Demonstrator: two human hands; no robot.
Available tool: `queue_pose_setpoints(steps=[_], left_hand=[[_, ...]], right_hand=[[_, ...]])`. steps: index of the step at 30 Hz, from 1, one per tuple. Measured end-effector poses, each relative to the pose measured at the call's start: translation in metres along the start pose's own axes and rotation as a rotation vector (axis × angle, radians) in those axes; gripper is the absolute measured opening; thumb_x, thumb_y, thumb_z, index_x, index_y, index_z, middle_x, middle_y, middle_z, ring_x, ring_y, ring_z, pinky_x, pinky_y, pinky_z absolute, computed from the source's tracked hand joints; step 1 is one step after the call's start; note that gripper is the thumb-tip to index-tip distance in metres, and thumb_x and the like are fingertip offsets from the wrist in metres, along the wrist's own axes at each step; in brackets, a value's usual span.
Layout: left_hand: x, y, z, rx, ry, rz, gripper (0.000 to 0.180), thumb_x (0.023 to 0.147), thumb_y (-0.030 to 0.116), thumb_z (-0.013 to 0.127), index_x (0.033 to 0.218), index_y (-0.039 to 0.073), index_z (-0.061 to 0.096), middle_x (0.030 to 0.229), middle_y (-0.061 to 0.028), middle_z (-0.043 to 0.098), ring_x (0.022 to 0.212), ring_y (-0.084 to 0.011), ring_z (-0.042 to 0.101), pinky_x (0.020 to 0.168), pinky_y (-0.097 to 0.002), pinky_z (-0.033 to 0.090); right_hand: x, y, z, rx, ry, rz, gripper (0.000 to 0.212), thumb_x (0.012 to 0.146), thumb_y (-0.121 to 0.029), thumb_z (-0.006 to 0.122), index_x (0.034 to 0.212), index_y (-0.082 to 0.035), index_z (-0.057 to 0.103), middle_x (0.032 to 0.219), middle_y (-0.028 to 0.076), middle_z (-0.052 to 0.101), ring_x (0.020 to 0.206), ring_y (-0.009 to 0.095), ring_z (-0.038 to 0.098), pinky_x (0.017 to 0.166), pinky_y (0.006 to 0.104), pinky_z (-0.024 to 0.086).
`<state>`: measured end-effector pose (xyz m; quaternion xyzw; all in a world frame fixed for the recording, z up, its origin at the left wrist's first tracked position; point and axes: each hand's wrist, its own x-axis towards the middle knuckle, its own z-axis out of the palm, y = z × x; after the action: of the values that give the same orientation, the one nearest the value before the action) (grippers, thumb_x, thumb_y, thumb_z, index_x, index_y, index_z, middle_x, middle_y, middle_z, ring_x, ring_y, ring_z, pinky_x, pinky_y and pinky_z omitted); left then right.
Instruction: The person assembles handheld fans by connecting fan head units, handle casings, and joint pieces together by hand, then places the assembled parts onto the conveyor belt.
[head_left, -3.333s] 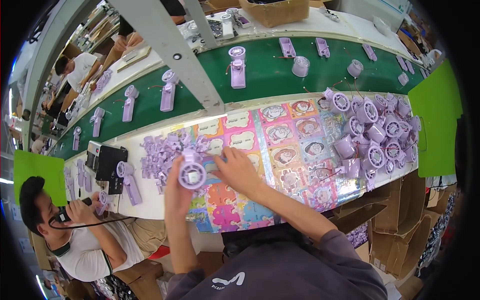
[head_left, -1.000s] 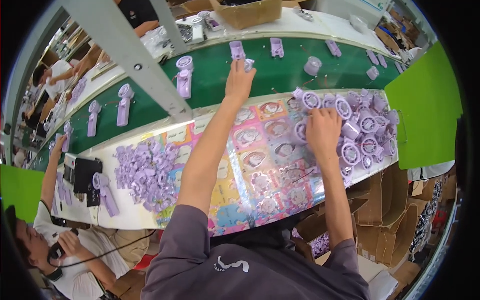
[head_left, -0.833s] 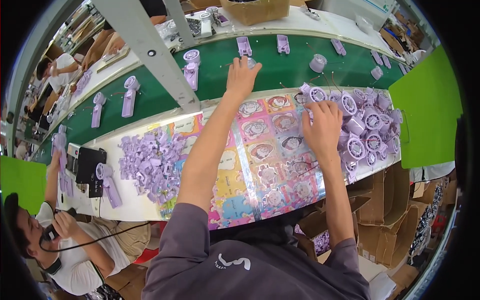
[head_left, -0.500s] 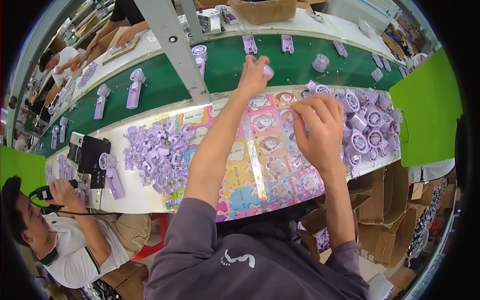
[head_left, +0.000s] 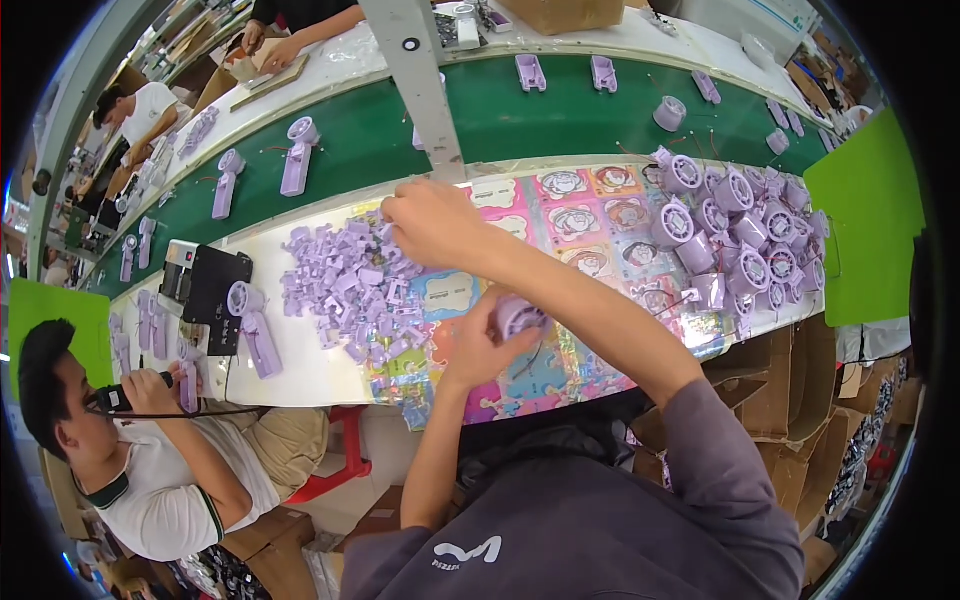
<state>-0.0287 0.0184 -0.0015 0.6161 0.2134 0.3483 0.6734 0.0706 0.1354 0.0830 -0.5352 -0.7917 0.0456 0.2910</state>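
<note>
My left hand [head_left: 478, 342] is closed around a round lavender fan housing [head_left: 518, 316] with an open ring face, held low over the printed sheets. My right forearm crosses above the left one. At its end, my right hand [head_left: 435, 224] reaches the upper right edge of a heap of small lavender plastic parts [head_left: 345, 290]. Its fingers are curled together there; anything between them is hidden. Similar fan housings with thin wires lie in a pile [head_left: 752, 268] on the right of the table.
A green conveyor belt [head_left: 370, 125] crosses behind a metal post [head_left: 420, 90], carrying handheld fan bodies [head_left: 297, 165] and open handle shells [head_left: 530, 73]. To the left stand a black device [head_left: 215, 295] and a fan body [head_left: 258, 335]. A seated person [head_left: 150, 450] works there with a power screwdriver [head_left: 118, 398].
My left hand has come back from the belt with the lavender housing. My right hand has swung from beside the housing pile across to the small parts. The whole view has shifted.
</note>
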Motion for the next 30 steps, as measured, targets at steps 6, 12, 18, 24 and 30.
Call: queue_pose_setpoints(steps=[6,12,18,24,30], left_hand=[[-0.010,0.003,-0.025,-0.363,0.280,-0.075,0.049,0.094,0.028,0.068,0.131,0.004,0.049,0.100,-0.0139,0.066,0.076,-0.0243,0.070,0.060,-0.0343,0.057],[-0.004,0.002,-0.021,-0.486,0.326,-0.028,0.049,0.096,0.017,0.063,0.139,0.003,0.044,0.105,-0.0139,0.066,0.077,-0.0240,0.071,0.064,-0.0335,0.058],[-0.004,0.003,-0.023,-0.447,0.350,-0.039,0.047,0.101,0.018,0.059,0.142,0.004,0.042,0.106,-0.0120,0.064,0.079,-0.0247,0.071,0.065,-0.0333,0.057],[0.001,0.008,-0.019,-0.519,0.350,-0.082,0.049,0.103,0.024,0.060,0.144,0.006,0.040,0.106,-0.0120,0.064,0.076,-0.0250,0.070,0.063,-0.0342,0.055],[0.004,0.009,-0.011,-0.405,0.377,-0.036,0.044,0.101,0.020,0.065,0.136,0.006,0.044,0.096,-0.0124,0.065,0.074,-0.0234,0.070,0.060,-0.0331,0.056]], right_hand=[[0.035,-0.011,0.060,0.017,-0.128,0.311,0.034,0.078,-0.013,0.071,0.106,0.005,0.064,0.100,0.024,0.069,0.099,0.039,0.070,0.083,0.0486,0.059],[0.047,0.001,0.051,0.098,-0.191,0.369,0.042,0.072,-0.015,0.076,0.106,0.007,0.064,0.097,0.026,0.071,0.096,0.041,0.072,0.082,0.0475,0.059],[0.013,0.017,-0.008,0.149,-0.159,0.356,0.033,0.075,-0.023,0.075,0.096,0.002,0.071,0.098,0.021,0.072,0.094,0.037,0.070,0.084,0.0461,0.055],[-0.095,0.021,-0.086,0.377,-0.061,0.036,0.032,0.081,-0.017,0.077,0.109,-0.003,0.070,0.105,0.012,0.064,0.103,0.029,0.064,0.090,0.0394,0.052],[-0.153,0.019,-0.074,0.420,-0.039,0.099,0.039,0.079,-0.002,0.080,0.117,-0.005,0.071,0.116,0.011,0.064,0.110,0.028,0.062,0.090,0.0378,0.053]])
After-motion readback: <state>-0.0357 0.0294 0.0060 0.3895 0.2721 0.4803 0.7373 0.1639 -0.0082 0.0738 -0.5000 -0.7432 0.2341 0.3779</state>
